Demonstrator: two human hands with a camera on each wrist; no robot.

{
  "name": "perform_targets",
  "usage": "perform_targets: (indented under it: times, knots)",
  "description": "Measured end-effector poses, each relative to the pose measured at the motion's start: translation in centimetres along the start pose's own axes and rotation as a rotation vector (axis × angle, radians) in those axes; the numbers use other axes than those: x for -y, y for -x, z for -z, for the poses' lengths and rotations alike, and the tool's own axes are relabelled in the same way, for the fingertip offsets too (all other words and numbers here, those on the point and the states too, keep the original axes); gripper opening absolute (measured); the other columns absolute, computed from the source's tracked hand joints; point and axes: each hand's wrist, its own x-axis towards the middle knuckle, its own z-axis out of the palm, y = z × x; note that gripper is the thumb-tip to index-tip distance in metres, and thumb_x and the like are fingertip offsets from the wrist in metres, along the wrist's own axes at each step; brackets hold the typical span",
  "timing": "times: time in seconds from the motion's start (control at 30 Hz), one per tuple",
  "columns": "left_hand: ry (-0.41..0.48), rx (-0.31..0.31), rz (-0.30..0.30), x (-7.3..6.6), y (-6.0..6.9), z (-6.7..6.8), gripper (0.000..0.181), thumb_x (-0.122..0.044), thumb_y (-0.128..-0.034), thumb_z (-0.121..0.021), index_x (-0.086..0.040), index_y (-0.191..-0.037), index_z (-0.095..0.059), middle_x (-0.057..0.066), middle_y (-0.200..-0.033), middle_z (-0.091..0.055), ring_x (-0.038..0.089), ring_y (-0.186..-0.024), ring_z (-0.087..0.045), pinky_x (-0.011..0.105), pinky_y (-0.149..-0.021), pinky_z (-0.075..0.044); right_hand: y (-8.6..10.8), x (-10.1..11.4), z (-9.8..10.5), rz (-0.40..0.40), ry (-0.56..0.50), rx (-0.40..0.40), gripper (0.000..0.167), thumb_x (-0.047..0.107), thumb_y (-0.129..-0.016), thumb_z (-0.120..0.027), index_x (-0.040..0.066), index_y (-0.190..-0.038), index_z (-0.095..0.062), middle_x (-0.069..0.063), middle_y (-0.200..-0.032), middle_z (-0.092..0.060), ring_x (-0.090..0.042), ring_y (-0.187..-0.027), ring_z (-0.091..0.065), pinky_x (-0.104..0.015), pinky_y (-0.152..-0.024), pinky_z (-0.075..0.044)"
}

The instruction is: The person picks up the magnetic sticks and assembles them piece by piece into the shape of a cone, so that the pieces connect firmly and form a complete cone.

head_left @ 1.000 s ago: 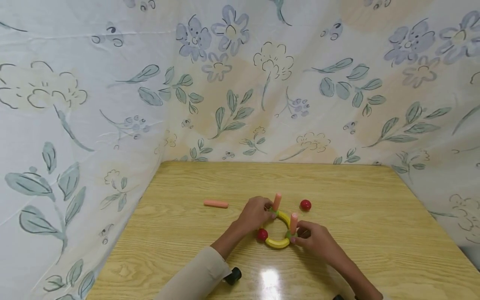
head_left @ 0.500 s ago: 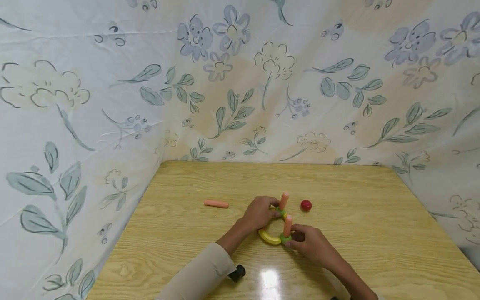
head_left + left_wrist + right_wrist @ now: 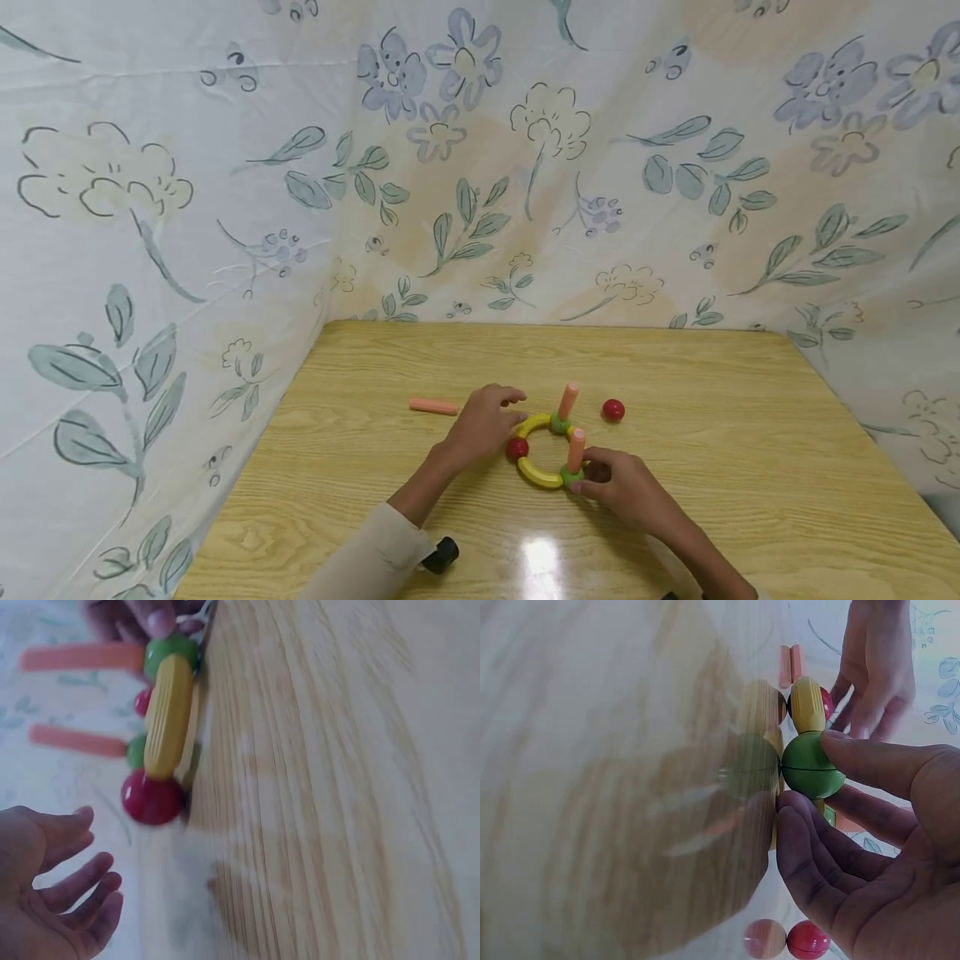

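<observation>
Yellow curved pieces [image 3: 538, 475] joined by coloured balls form a ring lying on the table. Between thumb and fingers my right hand [image 3: 618, 483] pinches the near green ball [image 3: 806, 766], from which an orange stick [image 3: 576, 451] rises. A second upright orange stick [image 3: 568, 402] stands in the far green ball [image 3: 560, 424]. At the ring's left is a red ball [image 3: 517, 448]. My left hand [image 3: 482, 427] hovers beside that ball, fingers loosely bent and holding nothing. The left wrist view shows this hand [image 3: 56, 889] apart from the red ball [image 3: 152, 796].
A loose orange stick [image 3: 432, 407] lies on the wooden table [image 3: 360, 500], left of the ring. Beyond the ring to the right sits a loose red ball [image 3: 613, 410]. Flowered cloth [image 3: 450, 250] hangs behind and at the sides.
My left hand has let go of the far green ball and drawn back to the left. The ring has turned slightly, its red ball shifting away from me. My right hand keeps its pinch.
</observation>
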Motion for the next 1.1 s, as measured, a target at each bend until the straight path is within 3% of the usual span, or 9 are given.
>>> perform_targets:
  times: [0.23, 0.37, 0.47, 0.57, 0.67, 0.9, 1.1]
  knots:
    - [0.0, -0.099, 0.018, 2.6, 1.5, 3.1, 0.032, -0.009, -0.1002, -0.073, 0.001, -0.13, -0.072, 0.019, -0.129, -0.071, 0.04, -0.12, -0.064, 0.054, -0.099, -0.055, 0.1, -0.2, -0.1, -0.006, 0.006, -0.006, 0.035, 0.021, -0.092, -0.084, 0.003, -0.12, -0.074, -0.002, -0.092, -0.075, -0.017, -0.08, -0.069, -0.028, -0.062, -0.055]
    - [-0.009, -0.159, 0.074, 3.6, 2.3, 4.6, 0.032, -0.007, -0.0974, -0.076, 0.002, -0.128, -0.073, 0.02, -0.13, -0.069, 0.042, -0.122, -0.062, 0.054, -0.096, -0.057, 0.1, -0.2, -0.1, -0.006, -0.003, -0.001, 0.034, 0.021, -0.093, -0.084, 0.003, -0.12, -0.074, -0.002, -0.091, -0.074, -0.017, -0.079, -0.068, -0.028, -0.061, -0.055]
    - [-0.046, -0.189, 0.127, 4.5, 2.8, 5.2, 0.033, -0.009, -0.0957, -0.078, 0.0, -0.127, -0.074, 0.02, -0.134, -0.067, 0.044, -0.127, -0.057, 0.058, -0.1, -0.053, 0.1, -0.3, 0.0, -0.007, -0.013, 0.001, 0.037, 0.02, -0.093, -0.083, 0.002, -0.122, -0.073, -0.003, -0.092, -0.074, -0.017, -0.079, -0.068, -0.028, -0.061, -0.055]
    - [-0.103, -0.213, 0.174, 5.3, 3.1, 5.5, 0.034, -0.013, -0.0952, -0.08, -0.004, -0.128, -0.075, 0.019, -0.136, -0.067, 0.048, -0.133, -0.05, 0.068, -0.106, -0.041, 0.1, -0.3, 0.0, -0.006, -0.02, 0.003, 0.038, 0.02, -0.093, -0.083, 0.001, -0.123, -0.072, -0.003, -0.093, -0.074, -0.018, -0.08, -0.068, -0.028, -0.061, -0.056]
    - [-0.156, -0.239, 0.208, 5.9, 3.3, 5.6, 0.034, -0.014, -0.094, -0.081, -0.006, -0.127, -0.077, 0.019, -0.136, -0.068, 0.053, -0.136, -0.046, 0.075, -0.103, -0.034, 0.1, -0.3, 0.0, -0.006, -0.02, 0.004, 0.037, 0.02, -0.093, -0.083, 0.001, -0.123, -0.072, -0.003, -0.093, -0.074, -0.018, -0.08, -0.068, -0.028, -0.062, -0.056]
    - [-0.28, -0.266, 0.249, 6.3, 3.5, 5.6, 0.032, -0.009, -0.0893, -0.084, -0.009, -0.121, -0.08, 0.018, -0.123, -0.073, 0.051, -0.117, -0.055, 0.067, -0.092, -0.041, 0.0, -0.4, -0.1, -0.005, -0.025, 0.005, 0.036, 0.021, -0.093, -0.084, 0.002, -0.121, -0.073, -0.003, -0.092, -0.074, -0.018, -0.081, -0.069, -0.028, -0.061, -0.056]
    - [-0.291, -0.284, 0.236, 6.5, 3.5, 5.3, 0.026, 0.0, -0.0894, -0.08, -0.011, -0.113, -0.083, 0.015, -0.115, -0.075, 0.047, -0.105, -0.059, 0.061, -0.085, -0.044, 0.0, -0.3, -0.1, -0.009, -0.026, 0.005, 0.037, 0.021, -0.093, -0.083, 0.002, -0.122, -0.072, -0.003, -0.092, -0.074, -0.018, -0.08, -0.068, -0.028, -0.061, -0.055]
